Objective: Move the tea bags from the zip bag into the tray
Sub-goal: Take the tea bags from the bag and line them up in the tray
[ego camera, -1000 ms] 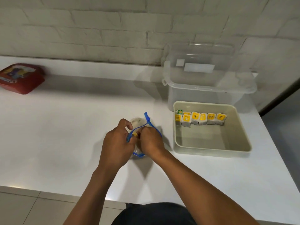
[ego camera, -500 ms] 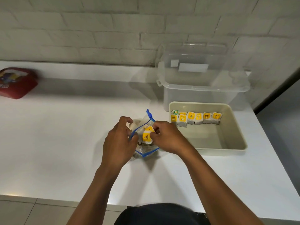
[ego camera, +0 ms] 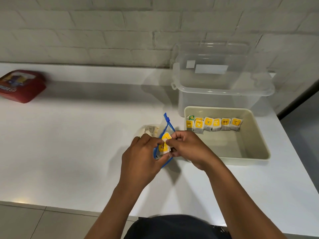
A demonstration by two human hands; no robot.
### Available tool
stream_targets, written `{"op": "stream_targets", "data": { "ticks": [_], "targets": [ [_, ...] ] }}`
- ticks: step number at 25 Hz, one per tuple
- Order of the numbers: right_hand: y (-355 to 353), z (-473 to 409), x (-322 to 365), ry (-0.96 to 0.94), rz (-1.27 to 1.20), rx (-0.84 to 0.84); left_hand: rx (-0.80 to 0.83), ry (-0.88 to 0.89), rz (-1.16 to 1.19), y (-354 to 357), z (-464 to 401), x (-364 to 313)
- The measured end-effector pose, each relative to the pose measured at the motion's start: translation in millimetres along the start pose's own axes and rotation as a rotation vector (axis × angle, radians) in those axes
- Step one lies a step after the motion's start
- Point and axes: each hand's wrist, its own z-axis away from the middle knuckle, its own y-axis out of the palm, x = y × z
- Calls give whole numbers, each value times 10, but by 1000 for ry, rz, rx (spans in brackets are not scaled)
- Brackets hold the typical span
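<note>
We see a small tea bag with a yellow paper tag [ego camera: 165, 145] at the mouth of the clear plastic zip bag with a blue zip strip [ego camera: 167, 125], which lies on the white counter [ego camera: 77, 144] just left of the beige plastic tray [ego camera: 257, 135]. Our right hand [ego camera: 187, 149] reaches in from the right and pinches this tea bag with bent fingers, while our left hand [ego camera: 141, 159] curls around the zip bag's edge. In the tray, a row of yellow-tagged tea bags [ego camera: 214, 124] stands along the far wall.

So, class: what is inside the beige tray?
A row of yellow-tagged tea bags stands along the tray's far wall. The near corner is hidden behind the right hand.
</note>
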Motion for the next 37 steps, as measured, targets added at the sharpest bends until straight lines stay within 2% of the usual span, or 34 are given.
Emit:
{"op": "stream_targets", "data": {
  "ticks": [5, 9, 12, 15, 19, 24, 28, 33, 37],
  "targets": [
    [9, 1, 5, 2, -137, 12, -51, -22, -37, 50, -50, 99],
    [14, -11, -18, 9, -226, 37, -6, -9, 77, 61, -30, 139],
    [45, 7, -16, -1, -225, 75, 12, -50, 69, 75, -28, 181],
    [117, -10, -35, -36, -111, 56, 40, -94, 105, 82, -40, 217],
    [165, -64, -86, -72, -10, -21, 117, -38, 218, 62, -71, 264],
    [222, -73, -111, -73, 60, -10, 142, -13, 132, 85, -170, 321],
    [208, -79, -103, -105, 150, 2, 138, 83, 74, 82, -232, 373],
    [188, -76, -74, -198, 540, -6, 244, 154, 5, 41, -303, 357],
    [112, -37, 9, -237, 637, -120, 255, 144, 157, -61, -306, 402]
  ]
}}
